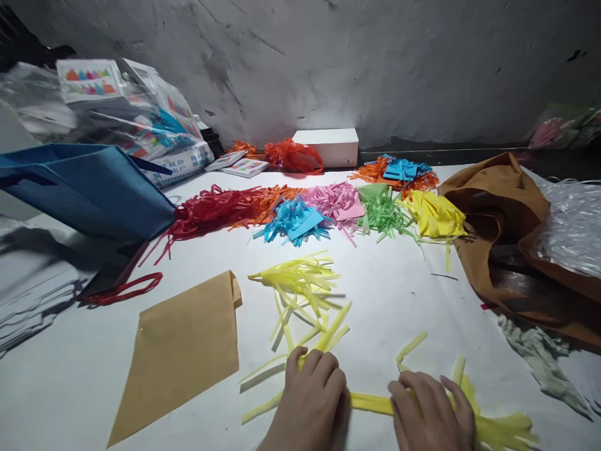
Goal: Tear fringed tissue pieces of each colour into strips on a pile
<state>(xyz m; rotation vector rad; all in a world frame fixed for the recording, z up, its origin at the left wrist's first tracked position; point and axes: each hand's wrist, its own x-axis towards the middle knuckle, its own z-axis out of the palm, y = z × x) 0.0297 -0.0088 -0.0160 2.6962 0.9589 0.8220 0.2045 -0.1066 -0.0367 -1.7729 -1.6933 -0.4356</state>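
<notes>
Gripping this yellow tassel [370, 403] remotely, left grip [312, 391] and right grip [429, 407] both closed; twisting unevenly, I might rip it tbh.

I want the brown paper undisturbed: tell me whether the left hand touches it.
Apart: the head view shows white tabletop between the left hand and the brown paper.

On our tabletop [375, 294]: strip [370, 403] nearest us, tassel row [335, 203] at twelve o'clock; sheet [188, 351] at ten, cloth [498, 178] at two.
</notes>
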